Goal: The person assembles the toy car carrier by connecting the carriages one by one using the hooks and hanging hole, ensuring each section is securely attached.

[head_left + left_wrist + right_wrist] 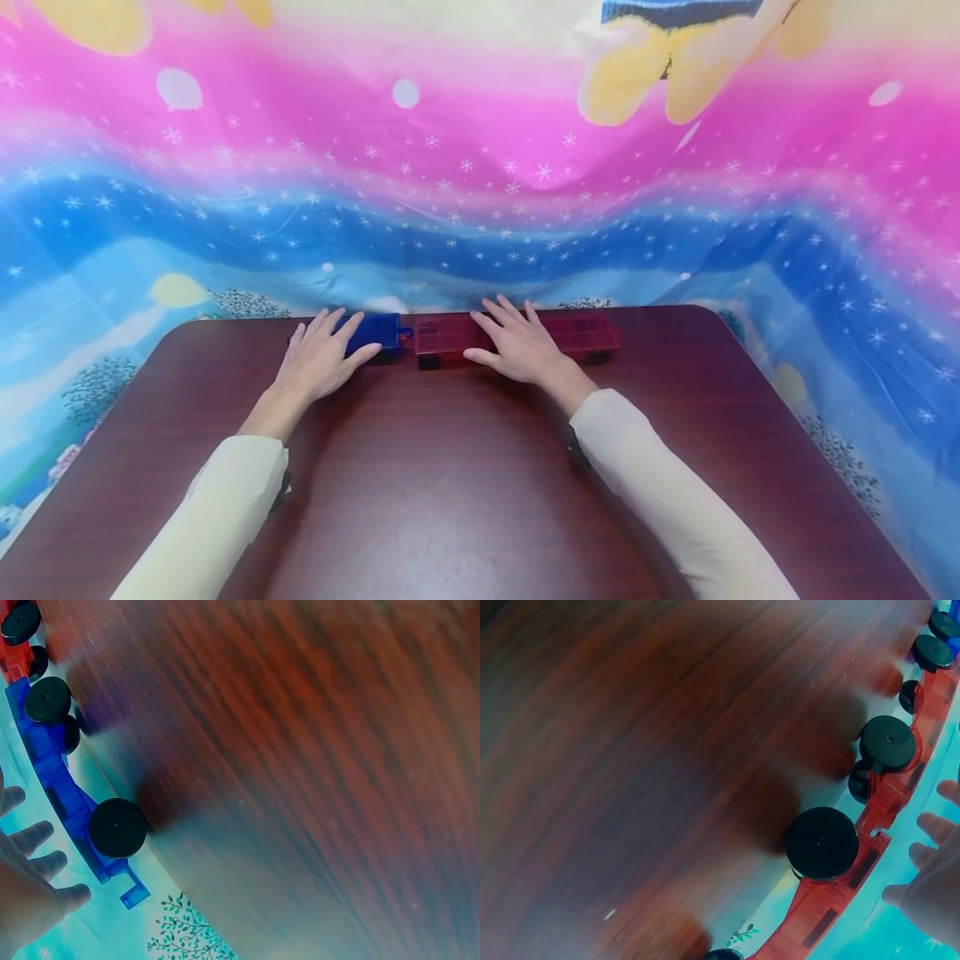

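Note:
A see-through blue toy wagon (384, 331) with black wheels stands along the table's far edge. It is joined by a hook to a see-through red wagon body (588, 333) on its right. My left hand (318, 354) is spread over the blue wagon, fingers straight and apart. Over the red one, my right hand (522, 346) spreads in the same way and hides part of it. In the left wrist view, the left fingertips (73, 897) lie beside the blue body. The right wrist view shows several black wheels (822, 844) under the red body, with the right fingers (934, 825) beside it.
The dark brown wooden table (450, 483) has rounded far corners. A pink and blue patterned cloth (480, 150) hangs close behind the wagons and around the table's sides. A small hook (131, 892) sticks out from the blue wagon's outer end.

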`<state>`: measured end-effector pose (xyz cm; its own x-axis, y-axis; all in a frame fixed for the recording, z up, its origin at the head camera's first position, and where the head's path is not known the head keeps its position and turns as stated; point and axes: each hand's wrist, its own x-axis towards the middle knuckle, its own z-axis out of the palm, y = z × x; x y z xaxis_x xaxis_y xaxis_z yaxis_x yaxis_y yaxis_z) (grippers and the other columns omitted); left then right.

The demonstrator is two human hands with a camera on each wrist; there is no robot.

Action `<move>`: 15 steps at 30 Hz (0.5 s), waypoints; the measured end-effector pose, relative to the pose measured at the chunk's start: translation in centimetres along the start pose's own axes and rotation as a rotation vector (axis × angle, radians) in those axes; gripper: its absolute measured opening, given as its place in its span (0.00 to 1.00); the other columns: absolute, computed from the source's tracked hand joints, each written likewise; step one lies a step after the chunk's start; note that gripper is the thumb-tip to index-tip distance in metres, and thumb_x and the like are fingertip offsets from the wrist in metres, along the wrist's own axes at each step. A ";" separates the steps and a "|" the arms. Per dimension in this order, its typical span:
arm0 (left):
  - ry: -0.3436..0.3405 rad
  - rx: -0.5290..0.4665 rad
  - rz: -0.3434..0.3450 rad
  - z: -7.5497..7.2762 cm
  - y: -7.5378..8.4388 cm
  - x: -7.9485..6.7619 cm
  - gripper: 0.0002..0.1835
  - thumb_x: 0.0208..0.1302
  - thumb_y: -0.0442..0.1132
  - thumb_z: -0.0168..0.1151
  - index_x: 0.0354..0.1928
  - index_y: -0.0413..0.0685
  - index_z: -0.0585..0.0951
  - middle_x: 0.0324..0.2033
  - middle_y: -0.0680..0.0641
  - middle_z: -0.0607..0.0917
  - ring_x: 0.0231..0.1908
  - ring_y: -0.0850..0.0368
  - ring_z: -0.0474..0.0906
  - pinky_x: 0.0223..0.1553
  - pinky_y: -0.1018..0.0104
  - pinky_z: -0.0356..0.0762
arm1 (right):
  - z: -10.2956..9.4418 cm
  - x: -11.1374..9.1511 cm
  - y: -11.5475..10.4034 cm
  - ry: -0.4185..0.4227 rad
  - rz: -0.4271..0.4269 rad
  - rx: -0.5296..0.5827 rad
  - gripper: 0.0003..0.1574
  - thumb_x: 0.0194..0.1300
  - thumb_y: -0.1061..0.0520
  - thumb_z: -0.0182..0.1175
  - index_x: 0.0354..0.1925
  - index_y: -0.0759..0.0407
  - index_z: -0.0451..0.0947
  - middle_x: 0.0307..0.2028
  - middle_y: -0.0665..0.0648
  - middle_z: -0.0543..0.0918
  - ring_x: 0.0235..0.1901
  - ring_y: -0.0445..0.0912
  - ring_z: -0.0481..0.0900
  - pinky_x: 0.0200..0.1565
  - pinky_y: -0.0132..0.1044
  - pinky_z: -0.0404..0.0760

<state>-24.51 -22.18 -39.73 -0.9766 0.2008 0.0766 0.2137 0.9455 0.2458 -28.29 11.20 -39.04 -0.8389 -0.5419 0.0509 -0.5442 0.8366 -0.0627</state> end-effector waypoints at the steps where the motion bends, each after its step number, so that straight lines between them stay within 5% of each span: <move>1: 0.000 0.002 -0.001 0.0 0.0 0.0 0.47 0.72 0.73 0.40 0.79 0.46 0.58 0.76 0.32 0.55 0.76 0.31 0.42 0.71 0.29 0.35 | 0.1 0.1 -0.1 -0.001 -0.003 0.001 0.51 0.72 0.23 0.43 0.80 0.48 0.56 0.79 0.56 0.53 0.79 0.54 0.43 0.74 0.63 0.41; 15: -0.011 0.019 -0.006 0.4 -0.4 0.5 0.47 0.73 0.71 0.42 0.80 0.45 0.56 0.76 0.31 0.54 0.77 0.31 0.40 0.71 0.30 0.36 | 0.7 1.2 -1.1 -0.048 -0.009 0.028 0.50 0.72 0.23 0.42 0.80 0.46 0.53 0.80 0.56 0.52 0.80 0.51 0.39 0.74 0.61 0.36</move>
<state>-25.10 -22.31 -40.17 -0.9781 0.1977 0.0648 0.2073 0.9515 0.2274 -28.73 9.56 -39.57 -0.8331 -0.5531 0.0039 -0.5511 0.8295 -0.0903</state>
